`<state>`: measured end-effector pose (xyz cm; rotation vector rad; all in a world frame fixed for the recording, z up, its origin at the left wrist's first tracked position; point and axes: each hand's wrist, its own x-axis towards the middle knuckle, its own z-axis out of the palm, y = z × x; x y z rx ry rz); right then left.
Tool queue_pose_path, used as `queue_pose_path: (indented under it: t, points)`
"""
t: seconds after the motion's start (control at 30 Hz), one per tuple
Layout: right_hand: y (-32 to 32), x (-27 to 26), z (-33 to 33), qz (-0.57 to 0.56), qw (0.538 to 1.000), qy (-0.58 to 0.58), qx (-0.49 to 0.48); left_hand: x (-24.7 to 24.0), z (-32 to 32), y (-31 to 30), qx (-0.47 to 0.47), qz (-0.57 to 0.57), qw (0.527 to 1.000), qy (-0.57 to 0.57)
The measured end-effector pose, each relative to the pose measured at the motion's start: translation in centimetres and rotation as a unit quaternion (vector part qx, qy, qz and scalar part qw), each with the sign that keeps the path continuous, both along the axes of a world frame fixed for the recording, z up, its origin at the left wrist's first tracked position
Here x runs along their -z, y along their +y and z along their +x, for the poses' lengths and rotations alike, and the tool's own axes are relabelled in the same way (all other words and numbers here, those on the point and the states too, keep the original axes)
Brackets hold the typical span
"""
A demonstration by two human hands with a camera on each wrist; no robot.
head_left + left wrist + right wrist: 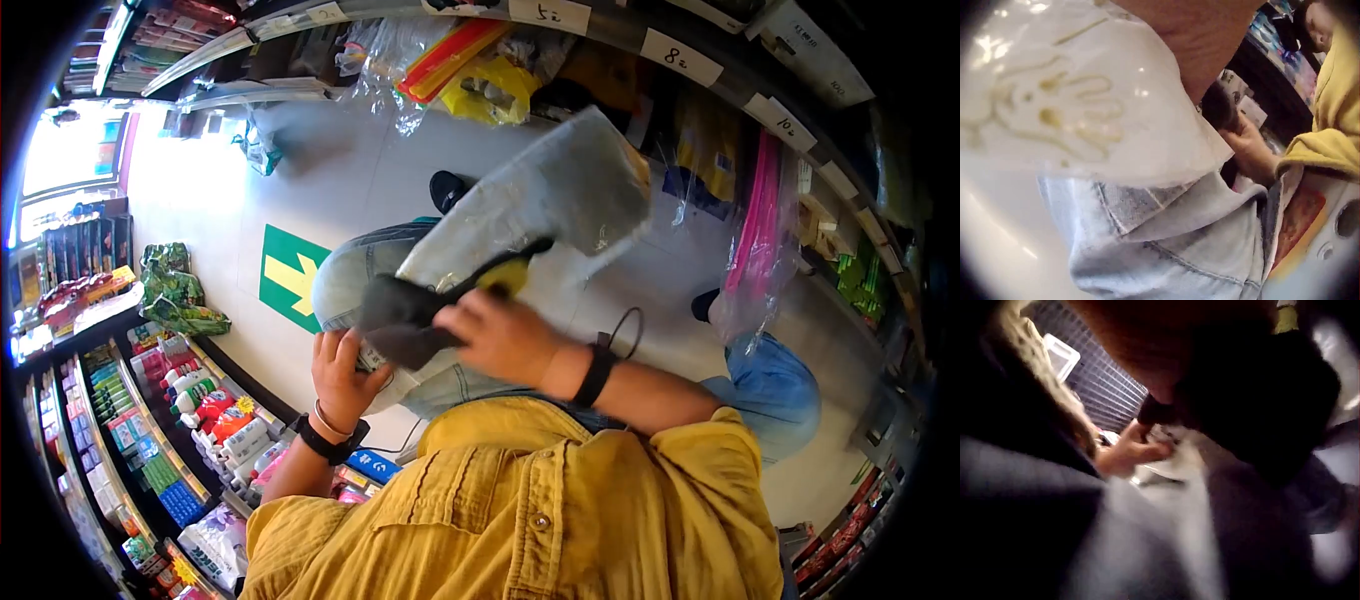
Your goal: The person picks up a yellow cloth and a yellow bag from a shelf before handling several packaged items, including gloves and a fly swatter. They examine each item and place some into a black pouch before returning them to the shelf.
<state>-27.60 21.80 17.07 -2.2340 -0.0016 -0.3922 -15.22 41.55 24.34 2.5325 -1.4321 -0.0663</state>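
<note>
My right hand (510, 340) grips a dark grey and black cloth thing (405, 320), glove-like, with a yellow-green patch (508, 277) by the fingers. Motion blurs it. Behind it a large clear plastic bag (545, 190) slants up and away over the knee. The left wrist view shows a hand outline printed on this bag (1079, 112). My left hand (345, 380) pinches the whitish lower end of the bag, fingertips right beside the dark cloth. In the right wrist view the left hand (1129, 453) shows with its thumb and fingers on pale material.
Jeans-clad knees (360, 275) are bent under the bag. Shelves of bottles and boxes (215, 415) stand close on the left. A rack with price labels (680, 57) and hanging packets (760, 220) curves ahead and right. A green floor sign (290, 275) lies beyond the left knee.
</note>
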Motion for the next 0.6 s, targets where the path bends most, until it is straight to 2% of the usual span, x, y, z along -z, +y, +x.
queue_pose_path:
  t: [0.03, 0.1, 0.17, 0.2, 0.27, 0.33, 0.4, 0.47, 0.57, 0.6]
  points:
    - [-1.8, 1.3, -0.3, -0.027, 0.999, -0.025, 0.018, -0.1, -0.2, -0.4, -0.022, -0.006, 1.000, 0.000]
    - [-5.5, 4.8, -1.5, -0.107, 0.989, 0.073, 0.069, -0.1, -0.3, -0.6, -0.037, -0.016, 0.999, 0.000]
    - [-8.7, 6.1, -2.3, -0.019, 0.970, 0.162, 0.182, -0.2, -0.5, -0.5, -0.041, -0.005, 0.999, -0.005]
    - [-9.6, 6.5, -2.5, -0.003, 0.965, 0.123, 0.232, -0.2, -0.4, -0.7, -0.041, 0.005, 0.999, -0.010]
    - [-9.4, 5.6, -2.1, -0.030, 0.960, 0.105, 0.259, -0.1, -0.5, -0.9, -0.034, -0.004, 0.999, -0.017]
    - [-7.2, 2.3, -1.1, -0.006, 0.978, 0.025, 0.206, 0.0, -0.5, -0.9, -0.024, -0.011, 0.999, -0.021]
    - [-3.9, -0.9, -0.1, 0.024, 0.991, 0.036, 0.125, 0.1, -0.2, -0.6, -0.003, -0.031, 0.999, -0.022]
    - [-2.0, -3.1, 0.3, 0.014, 0.997, -0.042, 0.057, 0.2, 0.0, -0.2, 0.020, -0.044, 0.999, -0.021]
    - [-3.0, -2.6, 0.9, -0.017, 0.999, 0.023, 0.044, 0.6, 0.0, 1.6, 0.029, -0.023, 0.999, 0.005]
    - [-3.9, -1.6, 1.0, 0.003, 0.995, 0.028, 0.094, 0.7, -0.1, 2.1, 0.032, -0.025, 0.999, 0.005]
